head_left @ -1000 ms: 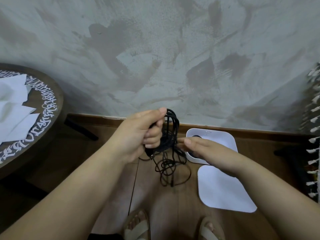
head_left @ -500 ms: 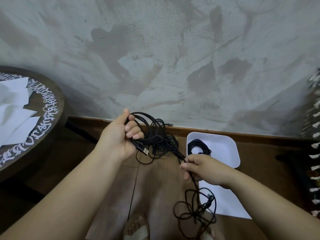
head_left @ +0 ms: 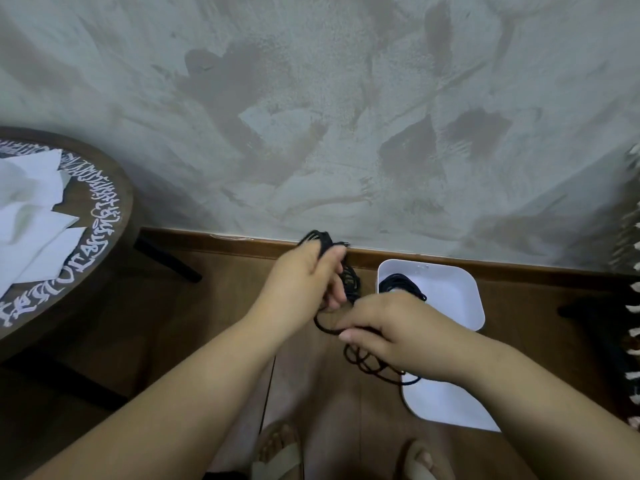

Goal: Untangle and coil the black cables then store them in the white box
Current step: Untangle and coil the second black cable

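The floor (head_left: 214,327) bears a white box (head_left: 453,299), lid (head_left: 445,407).

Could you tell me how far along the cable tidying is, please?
Done: one coiled cable lies in the white box. In hand: the left hand grips a tangled black bundle while the right hand pinches its loops. Left: untangling and coiling that bundle, then boxing it.

1. A round dark wooden table (head_left: 116,216) stands at the left, its rim ringed with white lettering.
2. White sheets (head_left: 31,216), perhaps paper, lie on it.
3. A mottled grey wall (head_left: 346,116) meets a wooden skirting board (head_left: 214,239) above the plank floor (head_left: 207,306).
4. Beige sandals (head_left: 277,459) show at the bottom edge.
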Motion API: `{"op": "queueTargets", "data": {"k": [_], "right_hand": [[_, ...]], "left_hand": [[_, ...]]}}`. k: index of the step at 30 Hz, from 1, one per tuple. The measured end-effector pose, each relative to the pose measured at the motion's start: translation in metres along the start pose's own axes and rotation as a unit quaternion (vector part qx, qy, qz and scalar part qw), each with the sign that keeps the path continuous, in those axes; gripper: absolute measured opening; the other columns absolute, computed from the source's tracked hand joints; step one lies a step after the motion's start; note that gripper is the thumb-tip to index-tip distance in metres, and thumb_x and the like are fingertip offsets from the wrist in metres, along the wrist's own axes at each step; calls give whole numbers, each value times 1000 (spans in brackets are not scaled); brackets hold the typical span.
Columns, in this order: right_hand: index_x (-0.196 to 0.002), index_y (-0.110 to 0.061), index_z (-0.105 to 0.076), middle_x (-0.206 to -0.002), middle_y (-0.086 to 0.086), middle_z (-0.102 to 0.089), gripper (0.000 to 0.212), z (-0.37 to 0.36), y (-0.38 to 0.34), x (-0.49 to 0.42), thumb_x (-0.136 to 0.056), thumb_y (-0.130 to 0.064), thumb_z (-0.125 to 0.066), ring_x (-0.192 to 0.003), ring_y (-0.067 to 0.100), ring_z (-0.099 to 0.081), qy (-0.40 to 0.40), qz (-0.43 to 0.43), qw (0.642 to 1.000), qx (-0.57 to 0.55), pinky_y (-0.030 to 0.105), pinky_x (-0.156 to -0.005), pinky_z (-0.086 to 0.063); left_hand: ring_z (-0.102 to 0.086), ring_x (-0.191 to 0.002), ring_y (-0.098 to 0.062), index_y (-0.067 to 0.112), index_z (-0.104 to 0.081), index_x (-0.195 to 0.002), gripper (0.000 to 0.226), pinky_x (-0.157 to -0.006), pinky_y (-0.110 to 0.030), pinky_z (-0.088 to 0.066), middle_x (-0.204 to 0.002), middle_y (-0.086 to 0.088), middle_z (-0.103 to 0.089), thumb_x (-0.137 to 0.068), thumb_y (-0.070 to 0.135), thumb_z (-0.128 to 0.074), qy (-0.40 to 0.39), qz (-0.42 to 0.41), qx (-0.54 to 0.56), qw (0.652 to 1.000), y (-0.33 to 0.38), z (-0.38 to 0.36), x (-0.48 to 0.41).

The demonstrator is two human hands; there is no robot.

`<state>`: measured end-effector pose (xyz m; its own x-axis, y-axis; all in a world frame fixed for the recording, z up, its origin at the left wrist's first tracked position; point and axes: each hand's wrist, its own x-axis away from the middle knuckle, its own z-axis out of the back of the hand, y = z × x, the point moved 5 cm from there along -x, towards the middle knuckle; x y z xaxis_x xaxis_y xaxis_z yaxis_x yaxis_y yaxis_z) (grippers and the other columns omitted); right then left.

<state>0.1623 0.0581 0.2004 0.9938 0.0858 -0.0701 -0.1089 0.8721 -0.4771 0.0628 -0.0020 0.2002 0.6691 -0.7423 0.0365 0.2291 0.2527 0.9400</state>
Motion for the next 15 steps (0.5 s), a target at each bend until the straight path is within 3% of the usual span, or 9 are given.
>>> {"op": "queueTargets", "data": {"k": [3, 6, 8, 11, 15], "right_hand": [[-85, -20, -72, -79, -12, -69, 26, 17, 4, 5, -84, -37, -53, -79, -3, -57, 121, -7, 991, -53, 5, -71, -39], [-76, -30, -64, -72, -25, -63, 7, 26, 15, 12, -80, -32, -69, -75, -13, -55, 199, -74, 970, -116, 3, -69, -39], [-72, -37, -53, -71, -25, -62, 26, 28, 21, 16, -76, -26, -77, -72, -6, -57, 238, -123, 952, -148, 9, -64, -42], [-69, -29, -53, -63, -11, -60, 27, 29, 26, 16, -72, -25, -79, -62, 2, -54, 255, -174, 936, -167, 14, -58, -40], [-71, -20, -60, -62, -9, -56, 17, 30, 31, 15, -76, -25, -75, -53, 2, -45, 218, -218, 912, -268, 14, -54, -37]], "left_hand": [[-51, -46, -3, 18, -49, -67, 32, -51, -12, -40, -52, 5, -55, -98, 24, -46, -55, 6, -72, 996, -3, -13, 6], [-44, -36, -10, 12, -46, -68, 36, -44, -18, -39, -43, 2, -48, -101, 25, -38, -153, 50, 7, 987, -3, -23, 12], [-32, -34, -9, 13, -44, -66, 39, -39, -17, -29, -40, 2, -38, -101, 27, -36, -183, 63, 41, 980, 0, -25, 13], [-20, -36, -8, 12, -43, -66, 39, -38, -17, -17, -44, 2, -26, -96, 36, -43, -200, 83, 90, 972, 1, -26, 12], [-16, -33, -6, 12, -42, -63, 37, -38, -16, -16, -39, 6, -23, -74, 46, -52, -199, 102, 151, 963, 6, -19, 13]]}}
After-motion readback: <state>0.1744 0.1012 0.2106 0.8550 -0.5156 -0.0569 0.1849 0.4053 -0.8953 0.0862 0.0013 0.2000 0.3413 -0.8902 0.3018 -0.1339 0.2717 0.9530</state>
